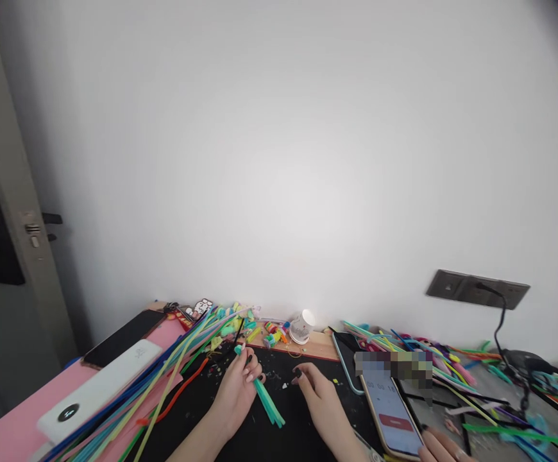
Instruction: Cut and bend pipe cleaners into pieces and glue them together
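Observation:
My left hand (238, 391) is closed around a small bundle of green and teal pipe cleaners (265, 398), which slants across the black mat (279, 430). A thin black stick (238, 332) rises from the fingers of that hand. My right hand (320, 394) rests on the mat just right of the bundle, fingers curled down with the tips on the mat near small scraps; nothing shows in it. Another person's hand (445, 446) lies at the lower right beside a phone.
A fan of long coloured pipe cleaners (163, 378) lies to the left, and another pile (433, 359) to the right. A white power bank (101, 388), a dark phone (122, 337), a lit phone (389, 414), a tipped paper cup (302, 325) and small coloured pieces (274, 333) stand around. A cable hangs from a wall socket (476, 289).

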A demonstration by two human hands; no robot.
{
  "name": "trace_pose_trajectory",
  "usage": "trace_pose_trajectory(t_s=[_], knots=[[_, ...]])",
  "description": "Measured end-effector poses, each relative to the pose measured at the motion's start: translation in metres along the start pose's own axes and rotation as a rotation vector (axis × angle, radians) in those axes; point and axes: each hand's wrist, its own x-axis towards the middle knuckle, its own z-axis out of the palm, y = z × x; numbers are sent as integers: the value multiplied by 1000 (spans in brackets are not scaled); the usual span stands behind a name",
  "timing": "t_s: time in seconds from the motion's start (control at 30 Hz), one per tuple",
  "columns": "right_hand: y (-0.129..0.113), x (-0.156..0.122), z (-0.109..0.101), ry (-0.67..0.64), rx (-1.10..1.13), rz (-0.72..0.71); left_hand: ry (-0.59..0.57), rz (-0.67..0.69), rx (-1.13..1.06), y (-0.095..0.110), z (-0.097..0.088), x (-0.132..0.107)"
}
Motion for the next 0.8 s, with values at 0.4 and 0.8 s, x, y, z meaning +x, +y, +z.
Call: trace_pose_trajectory(t_s=[0.4, 0.8], knots=[[6, 54, 148, -193, 160, 54, 16, 0, -9, -1, -3, 5], [18, 58, 141, -47, 696, 328, 3, 44, 362, -9, 3, -2]])
